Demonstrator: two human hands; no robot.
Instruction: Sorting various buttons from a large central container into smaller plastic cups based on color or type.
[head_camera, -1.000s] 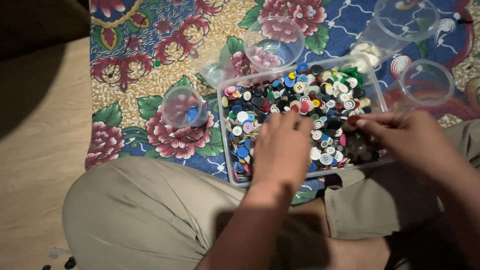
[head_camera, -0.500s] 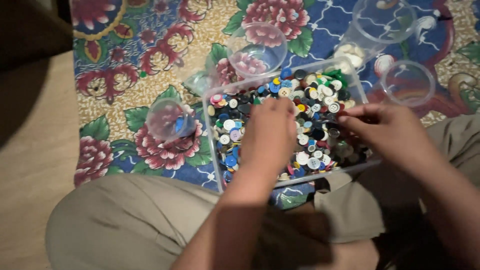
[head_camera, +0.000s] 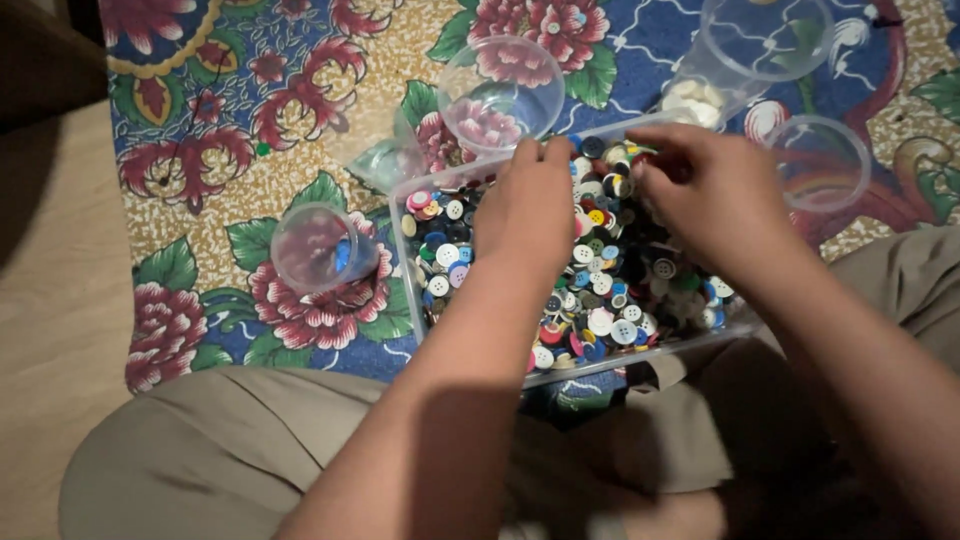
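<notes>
the fingers of the left hand (head_camera: 530, 205) are held together and curled down into the heap of mixed buttons (head_camera: 600, 300), their tips pressed among the pieces at the far side; whether a button is pinched beneath them cannot be told. the fingers of the right hand (head_camera: 715, 205) are bent narrowly, thumb towards forefinger, over the far right part of the heap, and what they hold, if anything, is hidden. the buttons are kept in a clear plastic tray (head_camera: 640, 362) set on a flowered cloth (head_camera: 250, 120), just beyond the person's knees.

the step in hand is judged to be picking through the heap. a clear cup with a few blue pieces (head_camera: 322, 250) stands to the left of the tray, a larger clear cup (head_camera: 500, 95) lies at its far edge, a cup of pale buttons (head_camera: 765, 45) lies tipped at the far right, and a further clear cup (head_camera: 825, 162) stands to the right. a clean pinch on a single button and a lift clear of the tray wall would be called for next.

compared with the frame one second earlier, both hands have been shifted towards the far edge of the tray and drawn closer together, and the view has been moved nearer.
</notes>
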